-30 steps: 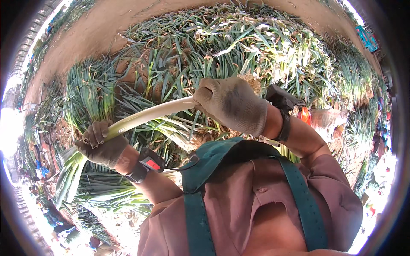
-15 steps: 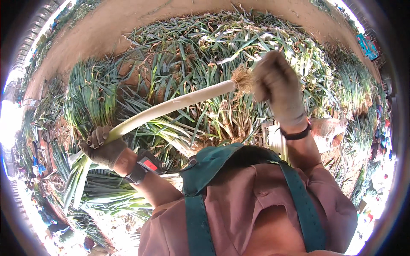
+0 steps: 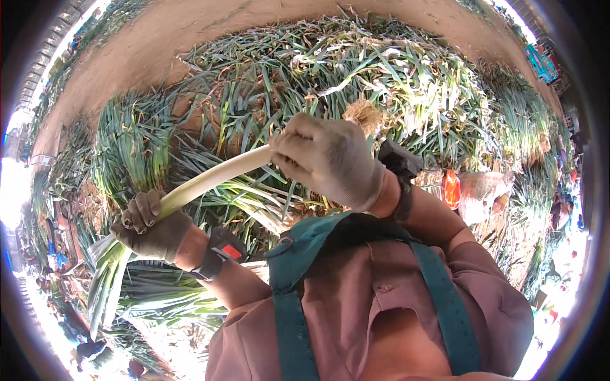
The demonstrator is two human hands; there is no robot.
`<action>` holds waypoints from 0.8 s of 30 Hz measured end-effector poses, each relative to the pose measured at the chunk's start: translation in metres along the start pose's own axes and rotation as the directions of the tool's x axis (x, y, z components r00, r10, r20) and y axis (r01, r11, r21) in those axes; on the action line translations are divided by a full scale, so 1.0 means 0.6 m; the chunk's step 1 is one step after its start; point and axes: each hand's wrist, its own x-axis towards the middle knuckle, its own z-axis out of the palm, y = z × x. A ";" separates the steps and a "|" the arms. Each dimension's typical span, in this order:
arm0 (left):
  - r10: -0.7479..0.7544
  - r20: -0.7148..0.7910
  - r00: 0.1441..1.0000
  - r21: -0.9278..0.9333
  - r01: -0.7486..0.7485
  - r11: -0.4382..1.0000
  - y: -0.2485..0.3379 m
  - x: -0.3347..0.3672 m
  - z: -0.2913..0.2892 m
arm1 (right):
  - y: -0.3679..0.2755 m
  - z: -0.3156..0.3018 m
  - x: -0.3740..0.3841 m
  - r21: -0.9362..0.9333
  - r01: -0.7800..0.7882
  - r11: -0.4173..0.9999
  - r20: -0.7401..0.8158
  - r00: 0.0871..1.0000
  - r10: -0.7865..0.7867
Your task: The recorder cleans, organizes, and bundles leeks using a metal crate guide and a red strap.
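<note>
A long leek (image 3: 216,176) slants across in front of me, with its white stalk rising to the right and its green leaves hanging at lower left. My left hand (image 3: 152,228), in a dirty grey work glove, is wrapped round the stalk just above the leaves. My right hand (image 3: 330,162), gloved in pale knit, closes round the white stalk farther up, and its fingers cover part of it. Beyond that hand the brown root tuft (image 3: 363,115) sticks out.
A broad heap of leeks (image 3: 305,70) covers the ground ahead. An upright bunch of leeks (image 3: 135,140) stands at left, and more leeks (image 3: 171,289) lie beside my left forearm. Bare soil (image 3: 146,44) runs behind the heap. An orange-red object (image 3: 451,189) sits near my right forearm.
My right hand has come down and left from beside the roots and now grips the white stalk. My left hand keeps its hold, almost in place.
</note>
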 end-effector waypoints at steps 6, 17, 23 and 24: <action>0.030 -0.004 1.000 -0.001 -0.030 1.000 0.009 -0.005 0.009 | -0.002 0.021 0.000 -0.199 0.046 0.979 0.031 0.999 -0.041; 0.118 -0.021 0.993 0.046 -0.117 0.992 0.066 0.005 -0.010 | 0.139 -0.115 -0.046 -0.192 -0.462 0.866 -0.187 0.883 0.430; -0.032 0.095 0.995 0.017 0.031 0.999 -0.052 -0.019 0.040 | 0.041 0.072 -0.083 0.763 -0.574 0.296 0.566 0.815 0.122; -0.041 0.069 0.997 0.193 0.028 0.981 -0.093 -0.033 0.044 | 0.048 0.089 -0.083 0.831 -0.512 0.219 0.489 0.859 0.154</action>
